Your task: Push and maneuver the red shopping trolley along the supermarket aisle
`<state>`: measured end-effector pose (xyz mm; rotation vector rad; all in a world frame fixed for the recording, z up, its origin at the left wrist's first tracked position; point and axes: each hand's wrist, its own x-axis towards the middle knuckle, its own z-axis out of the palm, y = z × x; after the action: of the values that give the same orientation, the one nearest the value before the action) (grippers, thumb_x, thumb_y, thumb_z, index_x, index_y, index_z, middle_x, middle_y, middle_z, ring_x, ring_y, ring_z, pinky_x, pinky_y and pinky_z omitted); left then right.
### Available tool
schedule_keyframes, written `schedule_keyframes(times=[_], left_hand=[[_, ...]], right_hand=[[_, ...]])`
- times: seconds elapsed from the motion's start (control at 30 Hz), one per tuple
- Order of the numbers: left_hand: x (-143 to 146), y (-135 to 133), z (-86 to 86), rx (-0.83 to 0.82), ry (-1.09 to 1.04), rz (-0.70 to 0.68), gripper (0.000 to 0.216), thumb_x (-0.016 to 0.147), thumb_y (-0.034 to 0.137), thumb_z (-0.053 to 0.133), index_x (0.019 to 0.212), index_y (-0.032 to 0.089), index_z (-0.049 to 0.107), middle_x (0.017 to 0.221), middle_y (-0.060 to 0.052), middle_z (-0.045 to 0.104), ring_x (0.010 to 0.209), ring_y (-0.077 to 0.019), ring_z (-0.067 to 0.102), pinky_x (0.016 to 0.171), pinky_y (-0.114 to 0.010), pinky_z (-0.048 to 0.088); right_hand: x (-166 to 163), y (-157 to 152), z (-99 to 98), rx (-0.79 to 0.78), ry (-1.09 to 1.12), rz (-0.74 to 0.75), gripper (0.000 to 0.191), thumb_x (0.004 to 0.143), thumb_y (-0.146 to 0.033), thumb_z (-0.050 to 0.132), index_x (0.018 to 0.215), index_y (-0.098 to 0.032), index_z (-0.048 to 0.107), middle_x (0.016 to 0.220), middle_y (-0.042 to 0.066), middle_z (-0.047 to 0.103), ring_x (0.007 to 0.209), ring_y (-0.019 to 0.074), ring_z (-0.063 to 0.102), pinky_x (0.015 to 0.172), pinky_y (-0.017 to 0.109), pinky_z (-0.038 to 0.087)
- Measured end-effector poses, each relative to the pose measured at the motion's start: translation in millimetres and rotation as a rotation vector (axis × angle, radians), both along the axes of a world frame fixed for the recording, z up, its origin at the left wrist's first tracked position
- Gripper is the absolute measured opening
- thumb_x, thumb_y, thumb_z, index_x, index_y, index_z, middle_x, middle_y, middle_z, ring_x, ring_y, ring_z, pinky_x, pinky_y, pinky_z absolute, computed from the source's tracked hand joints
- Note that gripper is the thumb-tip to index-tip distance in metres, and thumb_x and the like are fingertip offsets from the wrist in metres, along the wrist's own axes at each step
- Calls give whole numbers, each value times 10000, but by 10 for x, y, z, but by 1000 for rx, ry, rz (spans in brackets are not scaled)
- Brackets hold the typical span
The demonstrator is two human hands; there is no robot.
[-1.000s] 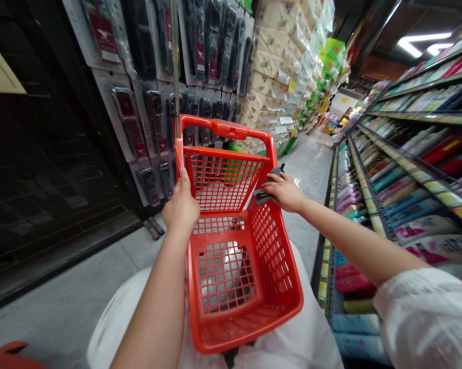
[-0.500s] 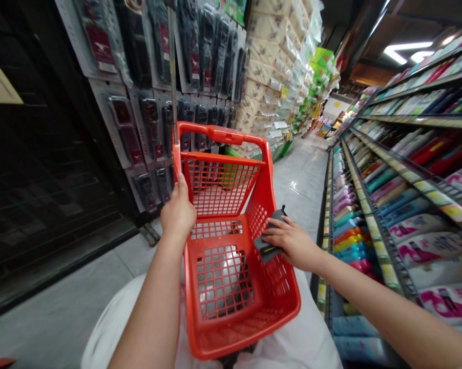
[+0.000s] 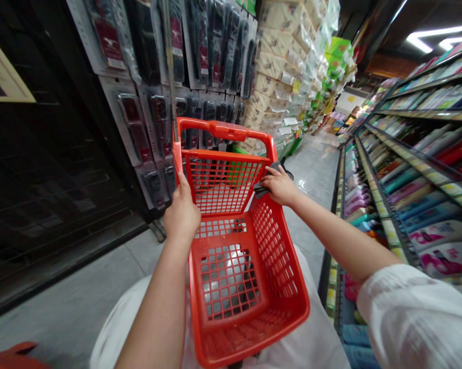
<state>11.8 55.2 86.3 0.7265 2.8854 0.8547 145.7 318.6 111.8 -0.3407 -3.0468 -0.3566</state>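
Observation:
An orange plastic shopping basket stands in front of me, with nothing in it. My left hand is closed on the basket's left rim, next to a thin metal pull rod. My right hand grips a dark grey cloth and presses it against the basket's right rim, just below the orange handle.
This is a shop aisle with a grey tiled floor. Hanging black packaged goods and stacked tissue packs line the left side. Shelves of colourful packets run along the right. A dark wall panel is at near left.
My right hand with the cloth dipped down along the basket's right wall, then came back up to the rim near the handle. My left hand kept its hold.

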Motion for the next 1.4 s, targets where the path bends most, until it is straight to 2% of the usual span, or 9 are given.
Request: schedule_keyframes(times=[0.3, 0.53, 0.67, 0.83, 1.03, 1.1, 1.23, 1.33, 1.4], left_hand=[[-2, 7, -13, 32, 29, -28, 794, 872, 116, 365, 1589, 201, 35, 1463, -200, 484, 1117, -362, 646, 887, -500, 532], [-2, 27, -15, 36, 72, -88, 774, 884, 132, 366, 1588, 179, 47, 1526, -169, 425, 1152, -351, 630, 924, -485, 524], [5, 36, -10, 23, 79, -104, 787, 877, 119, 374, 1587, 183, 38, 1528, -177, 418, 1140, -340, 639, 920, -475, 530], [16, 25, -17, 25, 88, -96, 799, 881, 107, 373, 1585, 215, 13, 1547, -150, 399, 1140, -316, 644, 921, -441, 537], [11, 25, -33, 32, 56, -59, 834, 863, 96, 414, 1585, 223, 17, 1552, -160, 389, 1131, -298, 652, 907, -421, 546], [15, 22, -29, 30, 48, -55, 818, 866, 99, 401, 1586, 214, 31, 1558, -161, 376, 1135, -311, 648, 897, -438, 547], [29, 10, -20, 36, 38, -56, 818, 867, 92, 391, 1586, 226, 25, 1560, -142, 380, 1143, -307, 644, 903, -436, 541], [38, 3, -17, 46, 40, -62, 815, 876, 84, 371, 1584, 249, 2, 1563, -122, 381, 1151, -295, 641, 912, -427, 535], [40, 0, -18, 42, 34, -62, 816, 879, 83, 366, 1583, 259, -7, 1571, -115, 368, 1148, -291, 644, 913, -424, 533]], right_hand=[[1162, -956, -376, -327, 54, 33, 549, 694, -72, 479, 1189, -196, 680, 1358, 65, 620, 1461, 285, 296, 1197, 594, 121], [1719, -1508, -359, -410, -122, 15, 486, 747, -88, 503, 1165, -228, 706, 1349, 54, 631, 1465, 290, 297, 1211, 595, 49], [1534, -1395, -337, -305, -208, 53, 324, 840, -125, 519, 1040, -244, 744, 1247, 60, 692, 1433, 277, 367, 1222, 562, 62], [983, -1008, -252, -72, -271, 63, 256, 900, -132, 527, 941, -243, 755, 1137, 69, 730, 1379, 292, 443, 1206, 566, 137], [294, -505, 11, 172, -86, 110, 312, 952, -160, 464, 1143, -225, 702, 1399, 96, 575, 1388, 303, 391, 1181, 577, 157], [102, -370, 26, 236, -97, 76, 312, 951, -161, 448, 1112, -179, 716, 1345, 126, 609, 1347, 307, 424, 1177, 543, 193], [-226, -217, -162, 257, -233, -133, 287, 902, -132, 486, 1033, -96, 738, 1124, 200, 703, 1208, 327, 549, 1130, 494, 299], [-406, -198, -447, 184, -289, -216, 326, 844, -184, 597, 1125, -53, 700, 1190, 251, 670, 1204, 358, 570, 1089, 488, 364], [-483, -211, -670, 104, -305, -165, 399, 823, -233, 637, 1178, -55, 672, 1232, 257, 651, 1214, 359, 574, 1083, 496, 377]])
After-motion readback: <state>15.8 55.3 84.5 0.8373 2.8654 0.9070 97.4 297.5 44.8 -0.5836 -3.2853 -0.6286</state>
